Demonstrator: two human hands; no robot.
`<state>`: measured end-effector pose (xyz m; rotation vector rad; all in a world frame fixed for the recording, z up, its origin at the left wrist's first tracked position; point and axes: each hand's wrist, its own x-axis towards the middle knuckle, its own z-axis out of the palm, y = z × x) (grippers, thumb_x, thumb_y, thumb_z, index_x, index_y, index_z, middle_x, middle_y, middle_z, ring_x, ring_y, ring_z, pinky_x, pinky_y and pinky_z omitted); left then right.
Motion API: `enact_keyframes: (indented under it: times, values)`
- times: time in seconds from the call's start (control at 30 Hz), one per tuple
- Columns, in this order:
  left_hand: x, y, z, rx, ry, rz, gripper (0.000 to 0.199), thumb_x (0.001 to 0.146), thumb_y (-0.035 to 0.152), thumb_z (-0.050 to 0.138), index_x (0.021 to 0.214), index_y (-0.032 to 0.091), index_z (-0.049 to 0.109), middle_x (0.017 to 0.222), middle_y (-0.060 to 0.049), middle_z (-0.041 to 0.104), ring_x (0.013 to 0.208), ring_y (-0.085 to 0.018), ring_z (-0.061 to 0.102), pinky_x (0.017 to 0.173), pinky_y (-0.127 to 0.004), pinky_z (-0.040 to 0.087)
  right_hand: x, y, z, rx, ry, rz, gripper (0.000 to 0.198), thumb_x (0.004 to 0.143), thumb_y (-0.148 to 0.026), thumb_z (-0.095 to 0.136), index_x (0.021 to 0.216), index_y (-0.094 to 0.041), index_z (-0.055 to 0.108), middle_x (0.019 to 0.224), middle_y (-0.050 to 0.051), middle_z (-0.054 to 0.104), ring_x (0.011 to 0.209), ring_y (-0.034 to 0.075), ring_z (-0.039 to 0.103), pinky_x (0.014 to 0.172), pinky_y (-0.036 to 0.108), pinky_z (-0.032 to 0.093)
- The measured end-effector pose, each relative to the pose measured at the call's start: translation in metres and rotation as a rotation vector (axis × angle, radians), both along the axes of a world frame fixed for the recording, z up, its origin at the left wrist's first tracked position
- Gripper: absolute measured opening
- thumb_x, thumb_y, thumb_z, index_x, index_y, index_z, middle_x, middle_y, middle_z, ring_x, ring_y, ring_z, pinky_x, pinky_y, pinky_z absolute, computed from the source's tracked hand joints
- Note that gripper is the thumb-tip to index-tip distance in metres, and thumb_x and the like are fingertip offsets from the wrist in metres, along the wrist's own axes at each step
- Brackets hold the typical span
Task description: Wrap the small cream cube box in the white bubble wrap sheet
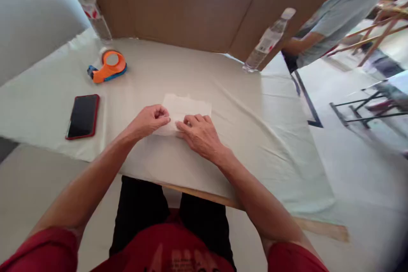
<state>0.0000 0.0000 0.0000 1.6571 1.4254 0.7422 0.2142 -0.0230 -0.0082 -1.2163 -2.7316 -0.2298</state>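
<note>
A thin white sheet of paper, perhaps tissue, lies on the cloth-covered table in front of me. My left hand is over its left part, with thumb and fingertips pinched together at the paper. From the right, my right hand rests on the sheet, its fingers curled and the thumb and index fingertips pressed at the paper close to the left fingertips. A small gap separates the two hands. Both hands cover portions of the sheet, so its near edge is partly hidden.
An orange and blue tape dispenser and a phone with a red case lie to the left. Two plastic bottles stand before a cardboard panel. Beyond the right bottle, another person's arm shows.
</note>
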Motion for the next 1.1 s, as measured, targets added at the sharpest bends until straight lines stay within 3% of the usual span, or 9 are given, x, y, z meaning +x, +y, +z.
enact_keyframes:
  times: [0.17, 0.33, 0.43, 0.57, 0.73, 1.1]
  values:
    - [-0.003, 0.001, -0.003, 0.017, 0.212, 0.089, 0.02, 0.072, 0.036, 0.06, 0.074, 0.016, 0.061, 0.062, 0.003, 0.05, 0.059, -0.012, 0.042, 0.057, -0.025, 0.032, -0.001, 0.001, 0.0, 0.002, 0.008, 0.002, 0.022, 0.099, -0.033, 0.054, 0.116, -0.024, 0.064, 0.113, 0.009, 0.065, 0.093, 0.024, 0.047, 0.077, 0.038, 0.023]
    - [-0.005, 0.004, -0.005, -0.048, 0.396, 0.228, 0.031, 0.072, 0.039, 0.071, 0.092, 0.016, 0.063, 0.083, -0.003, 0.065, 0.072, -0.017, 0.058, 0.064, -0.027, 0.041, -0.003, 0.001, -0.001, 0.02, 0.011, 0.01, 0.022, 0.1, -0.028, 0.049, 0.114, -0.023, 0.064, 0.113, 0.011, 0.064, 0.094, 0.025, 0.047, 0.077, 0.039, 0.023]
    - [-0.01, 0.005, 0.004, -0.245, 0.32, 0.287, 0.038, 0.073, 0.041, 0.073, 0.099, 0.017, 0.061, 0.082, -0.004, 0.066, 0.067, -0.018, 0.062, 0.058, -0.027, 0.042, -0.004, 0.0, -0.001, 0.022, 0.02, 0.015, 0.024, 0.101, -0.025, 0.045, 0.113, -0.022, 0.065, 0.111, 0.012, 0.064, 0.093, 0.026, 0.047, 0.077, 0.04, 0.022]
    - [-0.007, 0.004, 0.013, -0.458, 0.217, 0.297, 0.029, 0.072, 0.04, 0.078, 0.079, 0.019, 0.059, 0.06, 0.001, 0.057, 0.054, -0.016, 0.056, 0.051, -0.026, 0.039, -0.005, 0.0, -0.001, 0.013, 0.032, 0.018, 0.026, 0.101, -0.025, 0.042, 0.111, -0.02, 0.065, 0.11, 0.013, 0.065, 0.093, 0.026, 0.047, 0.077, 0.04, 0.022]
    - [0.01, 0.004, 0.014, -0.481, 0.12, 0.353, 0.031, 0.071, 0.03, 0.078, 0.061, 0.019, 0.051, 0.052, 0.004, 0.049, 0.048, -0.011, 0.046, 0.048, -0.024, 0.034, -0.006, 0.002, -0.006, 0.02, 0.059, 0.02, 0.026, 0.101, -0.024, 0.042, 0.11, -0.021, 0.066, 0.111, 0.013, 0.065, 0.095, 0.027, 0.047, 0.076, 0.04, 0.022]
    - [0.035, 0.005, 0.018, -0.446, -0.006, 0.37, 0.017, 0.07, 0.014, 0.067, 0.064, 0.018, 0.052, 0.055, 0.003, 0.053, 0.052, -0.012, 0.051, 0.046, -0.021, 0.037, -0.005, 0.002, -0.009, 0.044, 0.097, 0.027, 0.023, 0.1, -0.024, 0.045, 0.107, -0.02, 0.067, 0.107, 0.013, 0.065, 0.095, 0.027, 0.048, 0.076, 0.04, 0.023]
